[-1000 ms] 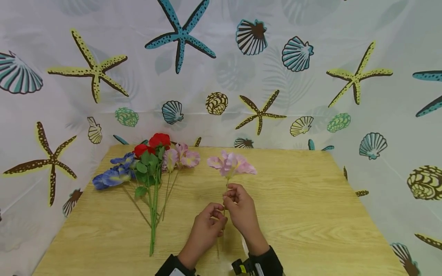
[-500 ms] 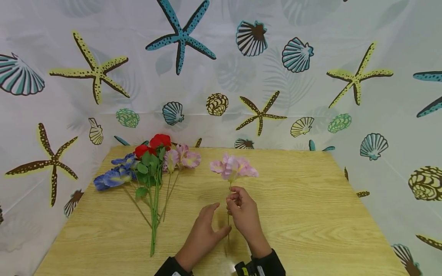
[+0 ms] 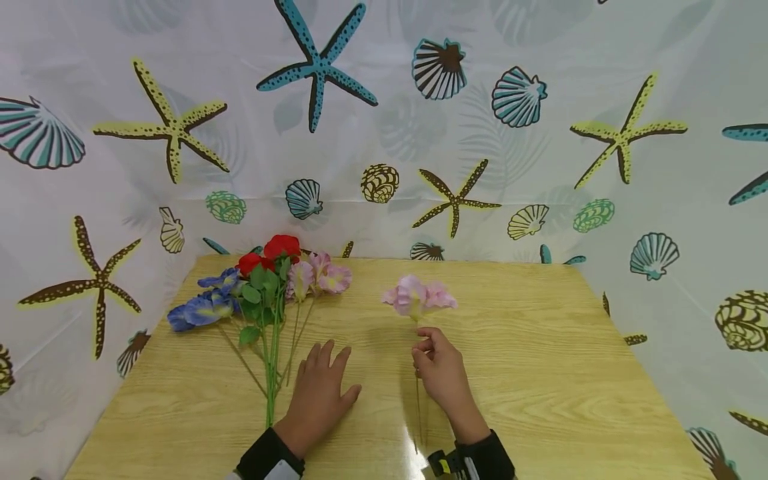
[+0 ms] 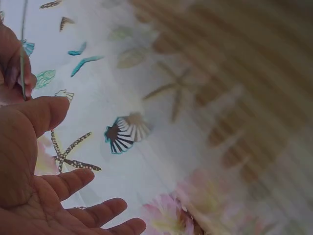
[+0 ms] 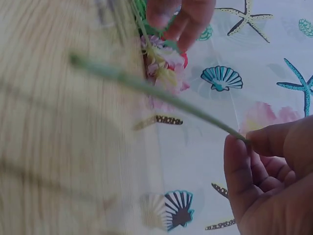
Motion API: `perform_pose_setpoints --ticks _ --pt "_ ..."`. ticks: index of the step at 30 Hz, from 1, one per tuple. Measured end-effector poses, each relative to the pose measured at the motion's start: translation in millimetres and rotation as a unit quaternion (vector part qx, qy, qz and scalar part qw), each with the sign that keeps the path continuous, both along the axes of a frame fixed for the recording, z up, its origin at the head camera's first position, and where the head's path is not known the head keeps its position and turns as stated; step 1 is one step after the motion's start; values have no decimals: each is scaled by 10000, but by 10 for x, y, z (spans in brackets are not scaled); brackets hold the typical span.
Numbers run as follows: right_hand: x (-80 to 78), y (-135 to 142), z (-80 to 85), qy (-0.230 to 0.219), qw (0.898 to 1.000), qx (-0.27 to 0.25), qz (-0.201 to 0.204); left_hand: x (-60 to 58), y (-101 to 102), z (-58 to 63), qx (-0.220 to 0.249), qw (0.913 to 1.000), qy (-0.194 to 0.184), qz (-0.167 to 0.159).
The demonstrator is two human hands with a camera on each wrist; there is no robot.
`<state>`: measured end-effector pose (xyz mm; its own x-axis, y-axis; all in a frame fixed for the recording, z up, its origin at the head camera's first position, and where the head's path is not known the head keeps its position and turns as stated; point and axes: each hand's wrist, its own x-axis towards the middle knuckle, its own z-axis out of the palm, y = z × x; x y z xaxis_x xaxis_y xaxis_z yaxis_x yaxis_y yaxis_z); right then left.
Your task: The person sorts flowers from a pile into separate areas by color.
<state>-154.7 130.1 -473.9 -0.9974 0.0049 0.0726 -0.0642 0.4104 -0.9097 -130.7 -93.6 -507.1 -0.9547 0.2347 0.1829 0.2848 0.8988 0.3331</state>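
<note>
My right hand pinches the thin green stem of a pink artificial flower between thumb and fingers. The bloom points away from me, and the stem's lower end runs down past the hand. To the left, my left hand is spread and holds nothing, its fingers straight and thumb apart in the left wrist view. It lies right beside the green stems of a loose bunch. That bunch has red roses, blue flowers and more pink flowers.
Everything is at a light wood-grain table. A white cloth printed with starfish and shells hangs behind it and along both sides. The bunch takes up the table's back left part.
My left hand has let go of the pink flower's stem, opened and moved left toward the bunch. The right hand, still pinching the stem, has shifted slightly right with the flower.
</note>
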Motion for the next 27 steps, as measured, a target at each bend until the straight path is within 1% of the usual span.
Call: perform_pose_setpoints --ticks 3,5,9,12,14,17,23,27 --pt "-32 142 -2 -18 9992 395 17 -42 -153 -42 -218 9995 212 100" --pt "-58 261 7 -41 9977 678 8 -56 -254 -55 -279 9989 320 181" --pt "-144 568 25 -37 9907 1357 -123 -60 -445 -26 -217 9983 376 396" --pt "-216 829 36 -34 9822 1857 -277 -52 -577 28 -82 9969 374 681" --pt "-254 1009 39 -31 9764 2135 -318 -52 -669 53 36 9956 309 885" --pt "-291 1247 38 -63 9676 2498 -360 -63 -814 55 204 9934 177 1116" --pt "-340 1595 20 -108 9514 3057 -359 -104 -1093 3 606 9905 -386 1171" --pt "-364 1796 -16 -27 9457 3222 -423 -117 -1208 -22 699 9875 -686 1232"
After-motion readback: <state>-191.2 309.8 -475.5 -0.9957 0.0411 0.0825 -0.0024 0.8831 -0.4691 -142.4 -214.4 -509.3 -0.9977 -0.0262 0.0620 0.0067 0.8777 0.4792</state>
